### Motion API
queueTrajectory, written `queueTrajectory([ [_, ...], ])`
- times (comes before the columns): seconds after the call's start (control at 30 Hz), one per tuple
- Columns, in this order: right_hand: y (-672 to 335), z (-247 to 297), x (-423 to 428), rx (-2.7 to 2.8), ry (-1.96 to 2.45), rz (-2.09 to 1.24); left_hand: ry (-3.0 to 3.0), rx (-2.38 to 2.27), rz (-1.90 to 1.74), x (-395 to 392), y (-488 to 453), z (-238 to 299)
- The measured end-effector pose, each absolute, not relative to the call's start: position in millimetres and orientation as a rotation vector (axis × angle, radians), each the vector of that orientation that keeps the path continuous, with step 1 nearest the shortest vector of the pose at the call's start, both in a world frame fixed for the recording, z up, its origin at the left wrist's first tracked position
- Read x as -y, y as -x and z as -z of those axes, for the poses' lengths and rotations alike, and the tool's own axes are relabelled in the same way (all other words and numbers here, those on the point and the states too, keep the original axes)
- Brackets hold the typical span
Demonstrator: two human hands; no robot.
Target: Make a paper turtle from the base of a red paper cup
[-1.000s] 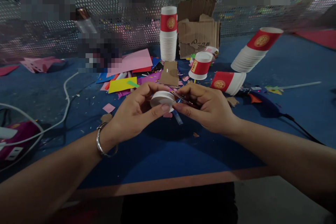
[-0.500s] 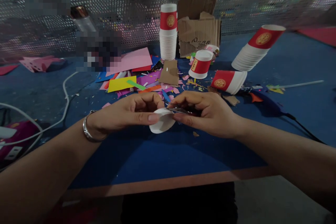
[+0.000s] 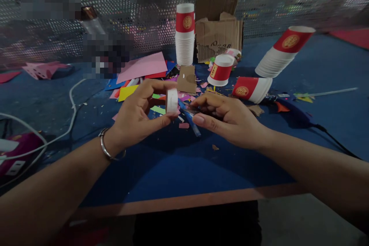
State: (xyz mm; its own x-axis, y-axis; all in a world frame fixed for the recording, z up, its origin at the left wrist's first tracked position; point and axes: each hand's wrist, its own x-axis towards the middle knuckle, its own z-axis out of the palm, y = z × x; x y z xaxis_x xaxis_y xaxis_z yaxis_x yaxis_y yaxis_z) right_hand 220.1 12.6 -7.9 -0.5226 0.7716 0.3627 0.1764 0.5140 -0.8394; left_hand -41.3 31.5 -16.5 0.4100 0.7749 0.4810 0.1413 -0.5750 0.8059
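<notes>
My left hand [image 3: 144,111] pinches a round white paper piece [image 3: 172,102] by its edges, between the thumb below and the fingers above. The piece looks like the cut-off base of a paper cup, and a short slit-like line shows on its flat face. It is held upright, its face turned to the right. Just right of it, my right hand [image 3: 225,117] is closed around a thin metal blade [image 3: 191,110]; the grip covers its handle, so its exact kind cannot be told. The blade points left and is apart from the white piece. Below lies a blue pen-like stick [image 3: 190,119].
Paper cup stacks [image 3: 185,34] stand at the back, with single cups [image 3: 221,71] nearer. Coloured paper [image 3: 142,67] and scraps lie behind my hands. A cardboard box [image 3: 218,38], a dark blue corded tool [image 3: 296,113] and a white cable [image 3: 72,100] are also around.
My left hand has raised the white piece and turned it from lying tilted to upright. My right hand with the blade has come away from it, uncovering the blue stick.
</notes>
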Motion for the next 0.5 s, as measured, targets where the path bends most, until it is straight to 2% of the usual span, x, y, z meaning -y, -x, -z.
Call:
queueTrajectory([
  [0.5,-218.2,8.9,-13.3,2.060,0.858,-0.973,-2.232,-0.857,-1.220,-24.8,43.1,15.6],
])
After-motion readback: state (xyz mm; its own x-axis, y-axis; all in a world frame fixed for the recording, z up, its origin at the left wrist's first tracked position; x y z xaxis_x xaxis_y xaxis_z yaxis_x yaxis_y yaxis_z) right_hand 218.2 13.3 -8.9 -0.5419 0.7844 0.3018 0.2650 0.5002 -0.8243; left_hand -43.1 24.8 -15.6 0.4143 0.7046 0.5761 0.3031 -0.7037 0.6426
